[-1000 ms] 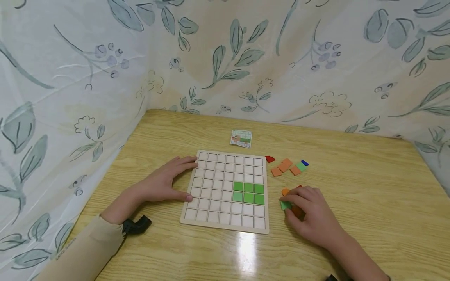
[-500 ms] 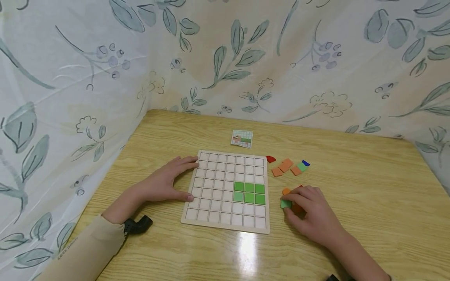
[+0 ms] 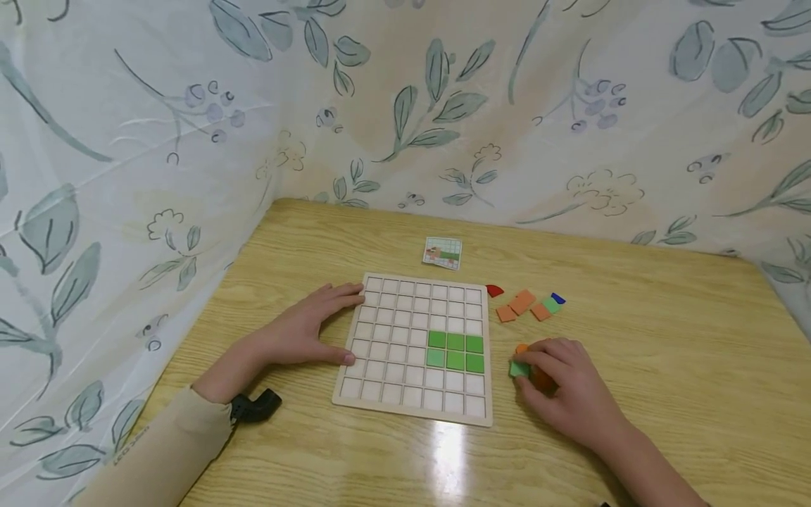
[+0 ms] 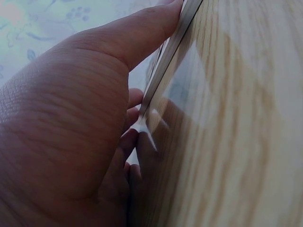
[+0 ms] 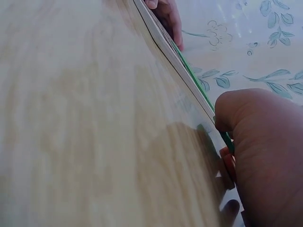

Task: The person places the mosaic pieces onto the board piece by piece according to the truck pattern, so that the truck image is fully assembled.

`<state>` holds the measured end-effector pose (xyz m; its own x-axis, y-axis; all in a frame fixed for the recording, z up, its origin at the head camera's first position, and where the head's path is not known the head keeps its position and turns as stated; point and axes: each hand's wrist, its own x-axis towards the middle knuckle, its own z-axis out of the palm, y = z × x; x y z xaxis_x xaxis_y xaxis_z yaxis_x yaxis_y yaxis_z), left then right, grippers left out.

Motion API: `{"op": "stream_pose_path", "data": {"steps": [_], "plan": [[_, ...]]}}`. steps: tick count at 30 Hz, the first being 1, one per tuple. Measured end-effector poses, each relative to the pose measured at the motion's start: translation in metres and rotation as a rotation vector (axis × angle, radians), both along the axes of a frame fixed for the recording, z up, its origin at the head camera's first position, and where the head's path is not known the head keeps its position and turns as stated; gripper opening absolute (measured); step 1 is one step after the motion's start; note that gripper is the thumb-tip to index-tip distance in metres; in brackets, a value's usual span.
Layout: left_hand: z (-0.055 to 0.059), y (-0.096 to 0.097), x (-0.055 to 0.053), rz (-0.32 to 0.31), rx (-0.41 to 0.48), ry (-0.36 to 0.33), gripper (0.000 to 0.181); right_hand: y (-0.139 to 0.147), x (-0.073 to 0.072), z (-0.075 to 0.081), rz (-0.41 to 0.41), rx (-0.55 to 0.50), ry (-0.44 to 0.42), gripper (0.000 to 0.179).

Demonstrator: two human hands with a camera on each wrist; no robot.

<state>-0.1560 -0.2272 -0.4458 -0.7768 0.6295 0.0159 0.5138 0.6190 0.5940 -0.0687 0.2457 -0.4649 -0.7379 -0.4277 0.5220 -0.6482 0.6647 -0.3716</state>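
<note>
Behind the grid board [image 3: 388,353] on the table [image 3: 665,338] lies the picture card [image 3: 442,253]; six tiles [image 3: 455,360] sit in the board's right part. My left hand [image 3: 304,327] touches its left edge; my right hand [image 3: 567,384], a loose tile [image 3: 519,370] beside it.

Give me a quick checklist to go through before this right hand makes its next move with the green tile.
1. Left hand at the grid board's left edge: ok, fingertips and thumb touch it.
2. Right hand gripping the loose green tile: ok, pinched between thumb and fingers.
3. Loose green tile clear of the orange-red piece: cannot tell, they look close.
4. Six set green tiles inside their cells: ok, two rows of three.
5. Picture card visible: ok, beyond the board.
6. Every loose piece in full view: not ok, the right hand partly covers the orange-red piece.
</note>
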Motion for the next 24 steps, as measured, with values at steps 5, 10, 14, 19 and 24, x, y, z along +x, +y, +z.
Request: {"op": "stream_pose_path", "data": {"steps": [5, 10, 14, 19, 24], "plan": [[0.001, 0.001, -0.001, 0.003, -0.003, 0.001, 0.107, -0.004, -0.004, 0.003, 0.013, -0.024, 0.022, 0.031], [0.001, 0.001, 0.0, 0.001, -0.002, -0.005, 0.107, -0.014, -0.007, 0.003, 0.046, -0.045, 0.05, 0.032], [0.001, 0.001, 0.0, 0.004, -0.008, -0.005, 0.107, -0.027, -0.012, 0.004, 0.069, -0.051, 0.033, 0.03], [0.001, 0.001, 0.001, 0.009, -0.003, -0.012, 0.107, -0.046, -0.018, 0.006, 0.099, -0.068, 0.0, 0.029], [0.002, 0.002, 0.0, 0.004, -0.006, -0.001, 0.107, -0.064, -0.022, 0.008, 0.124, -0.104, -0.004, 0.028]]}}
